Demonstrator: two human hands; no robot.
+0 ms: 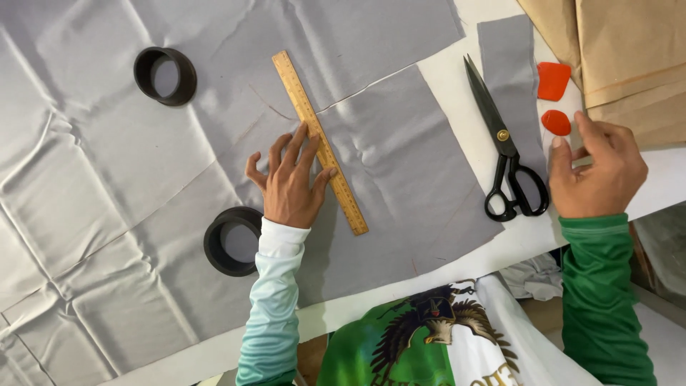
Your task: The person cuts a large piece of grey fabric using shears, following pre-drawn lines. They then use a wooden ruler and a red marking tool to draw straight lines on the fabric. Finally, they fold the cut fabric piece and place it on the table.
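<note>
My left hand (pixel 287 184) lies flat with fingers spread on the grey fabric (pixel 107 186), its fingertips pressing against a wooden ruler (pixel 319 141) that runs diagonally across the cloth. My right hand (pixel 599 174) hovers over the white table at the right, fingers apart and holding nothing, its fingertips beside an oval orange chalk piece (pixel 556 122). A second, squarer orange chalk piece (pixel 553 80) lies just above it. Black scissors (pixel 502 146) lie closed between the fabric and my right hand.
Two black rings sit on the cloth as weights, one at the upper left (pixel 166 76) and one near my left wrist (pixel 233 241). A narrow grey strip (pixel 509 71) lies under the scissors. Tan fabric (pixel 614 50) is piled at the top right.
</note>
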